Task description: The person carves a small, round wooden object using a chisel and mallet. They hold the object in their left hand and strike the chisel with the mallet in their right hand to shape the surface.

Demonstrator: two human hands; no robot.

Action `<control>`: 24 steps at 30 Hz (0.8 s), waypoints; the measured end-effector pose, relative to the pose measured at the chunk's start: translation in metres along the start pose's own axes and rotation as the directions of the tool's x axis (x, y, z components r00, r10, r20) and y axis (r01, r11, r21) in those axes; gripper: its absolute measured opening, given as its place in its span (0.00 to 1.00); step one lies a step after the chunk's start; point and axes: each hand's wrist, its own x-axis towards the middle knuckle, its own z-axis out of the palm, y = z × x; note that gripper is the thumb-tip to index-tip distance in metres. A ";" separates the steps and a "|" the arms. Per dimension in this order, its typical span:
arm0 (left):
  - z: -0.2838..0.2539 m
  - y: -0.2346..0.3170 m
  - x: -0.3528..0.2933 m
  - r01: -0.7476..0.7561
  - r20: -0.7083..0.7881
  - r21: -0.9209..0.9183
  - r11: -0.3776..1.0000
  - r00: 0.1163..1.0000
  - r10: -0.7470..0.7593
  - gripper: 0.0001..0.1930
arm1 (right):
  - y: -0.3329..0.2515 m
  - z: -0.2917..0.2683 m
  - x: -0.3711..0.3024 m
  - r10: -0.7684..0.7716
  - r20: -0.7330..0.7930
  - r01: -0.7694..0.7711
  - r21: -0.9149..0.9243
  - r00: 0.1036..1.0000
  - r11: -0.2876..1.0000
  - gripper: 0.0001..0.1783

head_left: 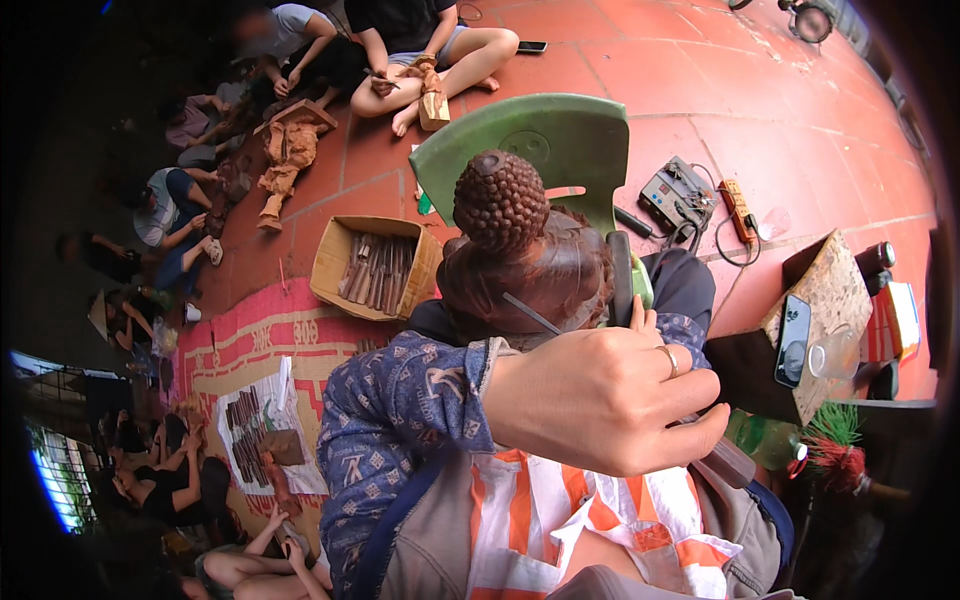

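Observation:
A dark brown wooden Buddha statue [525, 265], with knobbed curls on its head, stands between my knees in front of a green plastic chair [585, 120]. Across its near side, my left hand [610, 400] reaches rightward, its fingers bent round a chisel [532, 313]. The narrow metal blade shows left of the hand, against the statue's back; the dark handle end sticks out at lower right. My right hand [641, 314] is mostly hidden behind the left; what appear to be its fingertips show beside the statue. An orange-and-white striped cloth [520, 510] covers my lap.
Left of the statue, a cardboard box [330, 250] holds several chisels. More tools lie on paper [290, 390] over a patterned mat. To the right are an electric control box [675, 195], an orange power strip [738, 210] and a block [830, 290] bearing a phone. Other people sit around.

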 end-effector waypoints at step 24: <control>-0.010 -0.034 0.015 0.034 0.004 -0.001 0.999 0.999 -0.034 0.16 | 0.003 -0.082 -0.001 -0.199 -0.570 0.563 0.582 0.797 0.587 0.11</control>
